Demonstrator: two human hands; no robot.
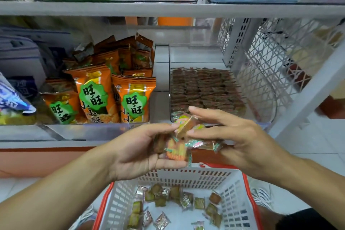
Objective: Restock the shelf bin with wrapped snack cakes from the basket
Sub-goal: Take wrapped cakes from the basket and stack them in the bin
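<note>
The left hand (141, 147) cups blurry wrapped snack cakes (175, 147), partly hidden by fingers. The right hand (233, 136) pinches one tilted cake (186, 126) above the basket (233, 192), near the shelf bin (268, 99).

Shelf (78, 143) carries clear snack bins (268, 99)

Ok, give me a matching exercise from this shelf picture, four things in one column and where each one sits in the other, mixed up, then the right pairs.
Things:
1. orange snack bags
2. loose snack cakes
3. stacked snack cakes
4. cakes in hand

Places:
A. in the clear shelf bin on the right
B. on the floor of the white basket
C. held between the left hand and right hand
D. in the shelf bin to the left

Pairs: 1-D, 2-B, 3-A, 4-C
</note>
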